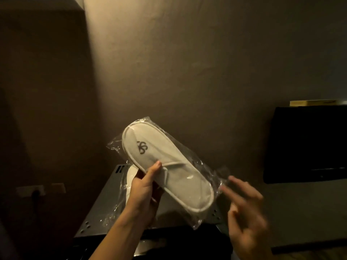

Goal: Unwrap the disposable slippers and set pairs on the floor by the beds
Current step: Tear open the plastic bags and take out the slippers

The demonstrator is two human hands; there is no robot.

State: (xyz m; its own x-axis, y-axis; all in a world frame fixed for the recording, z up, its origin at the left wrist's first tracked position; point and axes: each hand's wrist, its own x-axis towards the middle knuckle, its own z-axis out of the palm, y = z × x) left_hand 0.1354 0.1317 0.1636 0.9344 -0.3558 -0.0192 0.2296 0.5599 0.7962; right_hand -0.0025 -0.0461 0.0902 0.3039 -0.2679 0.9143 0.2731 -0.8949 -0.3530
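A white disposable slipper with a dark logo on its toe is sealed in a clear plastic wrapper. My left hand grips the wrapped slipper from below at its middle, thumb on top, and holds it up in front of the wall. My right hand hovers blurred just right of the wrapper's heel end, fingers spread, holding nothing. A second wrapped white slipper lies on the metal box behind my left hand, mostly hidden.
A grey metal box with screw holes stands below the slippers. A black television hangs on the wall at the right. Wall sockets sit low on the left. The room is dim.
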